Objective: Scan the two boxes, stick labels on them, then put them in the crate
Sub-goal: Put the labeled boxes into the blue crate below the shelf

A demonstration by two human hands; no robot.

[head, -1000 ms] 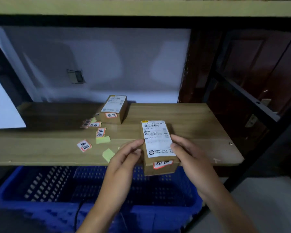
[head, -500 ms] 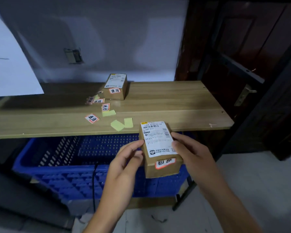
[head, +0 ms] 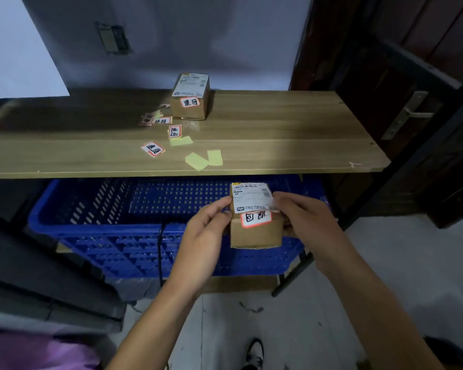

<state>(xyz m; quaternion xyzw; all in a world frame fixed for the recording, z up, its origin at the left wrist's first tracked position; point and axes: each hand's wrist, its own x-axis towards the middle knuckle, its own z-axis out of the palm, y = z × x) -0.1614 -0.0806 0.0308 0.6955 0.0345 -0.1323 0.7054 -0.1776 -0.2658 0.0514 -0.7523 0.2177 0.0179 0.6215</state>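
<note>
Both hands grip a small brown cardboard box point(head: 255, 233) over the blue perforated crate point(head: 96, 209), below the shelf's front edge. My left hand point(head: 206, 231) holds its left side and my right hand point(head: 305, 220) its right side. The box has a white shipping label on top and a red-bordered sticker on its near face. A second brown box point(head: 191, 96), also with a shipping label and a red-bordered sticker, stands on the wooden shelf point(head: 278, 124) near the back.
Several red-bordered labels point(head: 153, 149) and yellow backing slips point(head: 203, 159) lie loose on the shelf. A black cable point(head: 159, 252) runs down the crate's front. A dark door with a metal handle point(head: 406, 113) stands to the right. My shoe point(head: 254, 353) is on the pale floor.
Both hands have carried the box down from shelf height to below the shelf's front edge, over the crate. The camera has tilted downward.
</note>
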